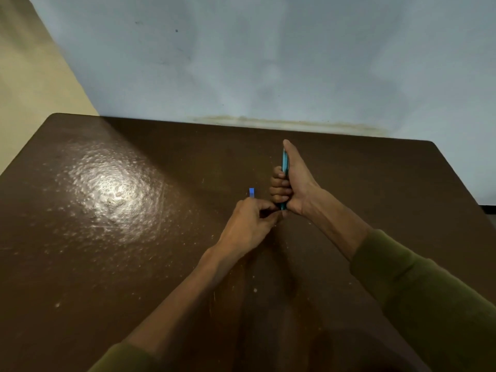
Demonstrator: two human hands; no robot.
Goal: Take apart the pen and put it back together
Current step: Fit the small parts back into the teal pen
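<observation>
My right hand (pixel 295 181) is wrapped around a teal pen barrel (pixel 284 163), holding it nearly upright over the brown table (pixel 134 237), with the thumb stretched along its upper part. My left hand (pixel 252 224) sits just left of and below it, fingers pinched together at the barrel's lower end (pixel 282 206). What the left fingers pinch is hidden by them. A small blue piece (pixel 251 192), perhaps the pen cap, shows just beyond the left knuckles; whether the hand holds it or it lies on the table I cannot tell.
The table's far edge meets a pale blue-grey wall (pixel 268 63). A bright glare patch (pixel 112 186) lies on the left of the tabletop. Olive-green sleeves (pixel 429 285) cover both forearms near the frame's bottom.
</observation>
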